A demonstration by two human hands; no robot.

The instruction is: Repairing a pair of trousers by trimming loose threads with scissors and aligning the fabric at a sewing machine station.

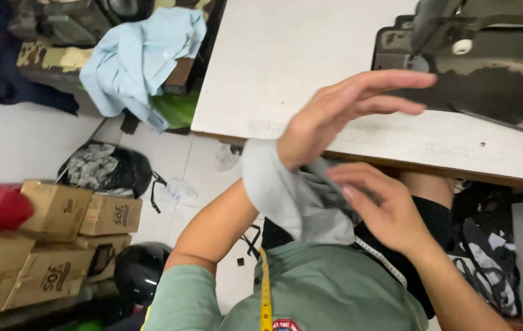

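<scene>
Left hand (347, 110): fingers straight and open, wrist inside the soft grey fabric piece (286, 193).
Right hand (384, 208): pinches the same fabric, at the person's lap.
Nearby: dark sewing machine (476, 67) on a pale table (286, 61).
Floor: brown cardboard boxes (59, 233), black helmet (138, 270).

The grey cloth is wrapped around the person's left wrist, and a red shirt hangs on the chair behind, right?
Not quite. The grey cloth does wrap the left hand at the wrist, but the head view shows the shirt draped behind is light blue, not red.
</scene>
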